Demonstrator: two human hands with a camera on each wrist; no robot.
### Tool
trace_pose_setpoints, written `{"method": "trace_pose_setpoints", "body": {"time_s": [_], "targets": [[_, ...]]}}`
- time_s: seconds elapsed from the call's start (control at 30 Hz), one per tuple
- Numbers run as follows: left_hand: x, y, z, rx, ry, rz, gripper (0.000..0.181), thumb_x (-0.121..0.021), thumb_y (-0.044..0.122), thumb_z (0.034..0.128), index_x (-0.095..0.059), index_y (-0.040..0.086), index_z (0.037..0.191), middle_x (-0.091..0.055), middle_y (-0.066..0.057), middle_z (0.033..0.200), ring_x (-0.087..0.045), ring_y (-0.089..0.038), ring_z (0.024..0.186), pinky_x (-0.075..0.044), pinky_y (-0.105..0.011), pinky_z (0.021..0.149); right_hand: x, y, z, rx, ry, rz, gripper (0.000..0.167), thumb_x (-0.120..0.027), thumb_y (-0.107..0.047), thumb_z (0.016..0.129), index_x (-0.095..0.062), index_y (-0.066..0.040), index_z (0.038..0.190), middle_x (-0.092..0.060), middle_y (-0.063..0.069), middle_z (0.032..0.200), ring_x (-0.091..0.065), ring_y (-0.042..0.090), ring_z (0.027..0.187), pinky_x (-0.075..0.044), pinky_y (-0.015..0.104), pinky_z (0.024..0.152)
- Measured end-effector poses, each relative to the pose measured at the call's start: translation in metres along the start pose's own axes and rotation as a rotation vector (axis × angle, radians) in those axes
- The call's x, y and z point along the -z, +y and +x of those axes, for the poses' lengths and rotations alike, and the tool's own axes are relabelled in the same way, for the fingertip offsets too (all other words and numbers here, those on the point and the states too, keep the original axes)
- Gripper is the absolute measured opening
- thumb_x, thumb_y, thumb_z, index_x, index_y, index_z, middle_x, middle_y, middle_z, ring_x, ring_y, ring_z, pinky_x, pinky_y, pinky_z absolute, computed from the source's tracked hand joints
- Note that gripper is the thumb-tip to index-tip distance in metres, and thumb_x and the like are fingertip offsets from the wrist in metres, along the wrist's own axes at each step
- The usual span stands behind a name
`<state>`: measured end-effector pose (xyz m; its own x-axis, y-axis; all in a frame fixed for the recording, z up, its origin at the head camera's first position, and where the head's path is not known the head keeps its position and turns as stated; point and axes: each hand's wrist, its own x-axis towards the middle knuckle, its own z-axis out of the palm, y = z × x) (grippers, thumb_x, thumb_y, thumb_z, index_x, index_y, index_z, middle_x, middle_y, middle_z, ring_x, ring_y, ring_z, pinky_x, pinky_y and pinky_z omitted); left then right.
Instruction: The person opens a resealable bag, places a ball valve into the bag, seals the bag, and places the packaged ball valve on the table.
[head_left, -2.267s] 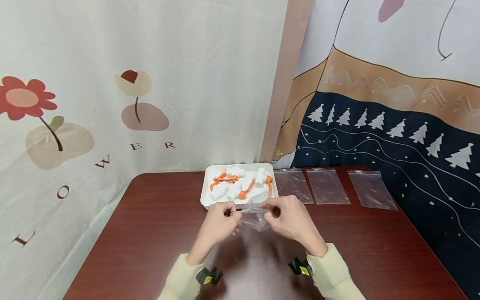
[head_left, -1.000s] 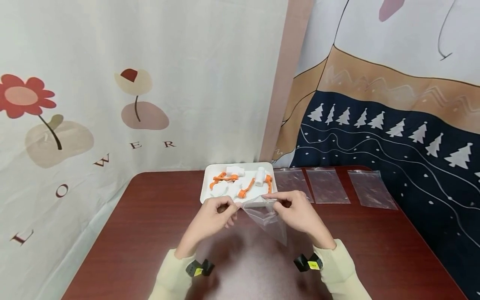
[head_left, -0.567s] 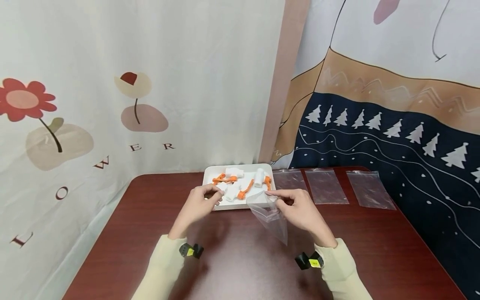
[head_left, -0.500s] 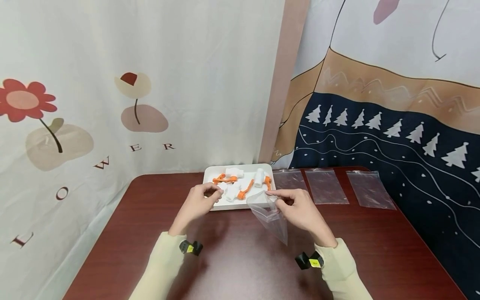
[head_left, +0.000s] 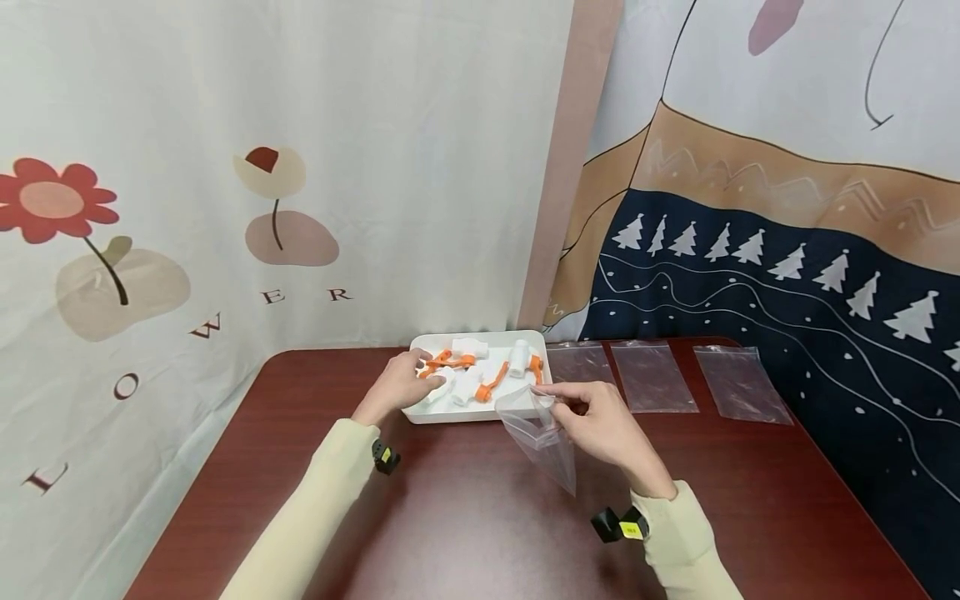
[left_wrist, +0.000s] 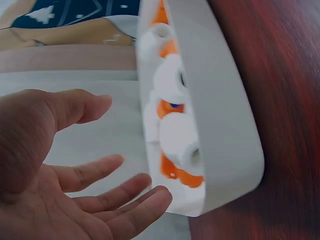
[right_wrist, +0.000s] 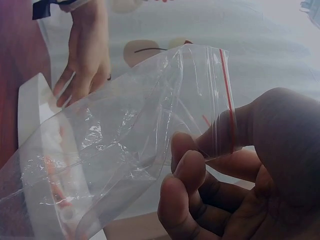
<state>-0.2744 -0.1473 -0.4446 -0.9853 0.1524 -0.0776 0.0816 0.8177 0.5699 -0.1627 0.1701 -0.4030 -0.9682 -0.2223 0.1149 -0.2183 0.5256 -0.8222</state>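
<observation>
My left hand (head_left: 397, 385) reaches over the left side of a white tray (head_left: 450, 417). In the left wrist view its fingers (left_wrist: 135, 215) are spread and hold nothing, near the white cylindrical pieces (left_wrist: 177, 140) with holes in their ends. Orange lever-shaped pieces (head_left: 492, 380) lie among the white ones. My right hand (head_left: 600, 425) pinches a clear zip bag (head_left: 540, 446) by its top edge, in front of the tray's right corner. The right wrist view shows the bag's red seal line (right_wrist: 227, 95) beside the thumb and fingers; the bag hangs slack with no contents visible.
Flat clear zip bags lie to the right of the tray along the back of the table: one (head_left: 585, 367) close beside it, one (head_left: 654, 379) in the middle and one (head_left: 738, 383) farther right. A printed curtain (head_left: 412, 208) hangs behind the brown table (head_left: 480, 517).
My left hand has let go of the bag's edge and moved left and forward over the tray, its fingers opening. My right hand keeps hold of the bag, which now hangs lower.
</observation>
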Motion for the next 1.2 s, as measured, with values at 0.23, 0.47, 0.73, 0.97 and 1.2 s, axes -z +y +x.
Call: {"method": "trace_pose_setpoints", "body": {"time_s": [0.23,0.47,0.73,0.97,1.2], "targets": [[-0.013,0.001,0.018,0.053,-0.058,0.132,0.066,-0.071,0.034,0.0934,-0.050,-0.007,0.140,-0.062,-0.026,0.132,-0.061,-0.036,0.123,-0.052,-0.048,0.102,-0.001,-0.001,0.000,0.005,-0.011,-0.006,0.038,-0.058,-0.005,0.093,-0.078,-0.023,0.119,-0.051,-0.002,0.058,-0.046,0.013,0.054,-0.035,0.023,0.044],[-0.022,0.005,0.040,0.088,-0.089,0.217,0.040,-0.074,0.029,0.0892,-0.047,0.011,0.065,-0.037,0.001,0.062,-0.039,-0.015,0.054,-0.034,-0.027,0.052,-0.002,-0.001,-0.001,0.023,-0.006,-0.010,0.038,-0.058,-0.003,0.092,-0.079,-0.022,0.118,-0.047,-0.003,0.057,-0.043,0.012,0.054,-0.033,0.022,0.045],[-0.024,0.008,0.049,0.162,-0.152,0.219,0.026,-0.079,0.023,0.0849,-0.060,0.006,0.083,-0.049,-0.003,0.078,-0.047,-0.018,0.066,-0.038,-0.028,0.057,-0.003,-0.001,-0.001,0.006,-0.019,-0.016,0.037,-0.059,-0.005,0.092,-0.079,-0.024,0.116,-0.041,-0.003,0.057,-0.043,0.013,0.055,-0.034,0.022,0.046],[-0.022,0.009,0.050,0.202,-0.137,0.176,0.032,-0.081,0.023,0.0815,-0.062,0.002,0.096,-0.054,-0.007,0.088,-0.051,-0.020,0.073,-0.042,-0.030,0.060,-0.003,-0.001,0.000,0.021,-0.005,-0.032,0.037,-0.059,-0.003,0.091,-0.079,-0.023,0.115,-0.042,-0.003,0.060,-0.045,0.014,0.058,-0.035,0.022,0.048],[-0.023,0.013,0.045,0.245,-0.097,0.143,0.045,-0.083,0.023,0.0775,-0.062,0.000,0.109,-0.059,-0.011,0.099,-0.056,-0.023,0.081,-0.046,-0.031,0.065,-0.003,-0.001,-0.001,0.010,0.000,-0.042,0.037,-0.060,-0.005,0.090,-0.080,-0.025,0.114,-0.044,-0.004,0.061,-0.047,0.014,0.061,-0.036,0.022,0.049]]}}
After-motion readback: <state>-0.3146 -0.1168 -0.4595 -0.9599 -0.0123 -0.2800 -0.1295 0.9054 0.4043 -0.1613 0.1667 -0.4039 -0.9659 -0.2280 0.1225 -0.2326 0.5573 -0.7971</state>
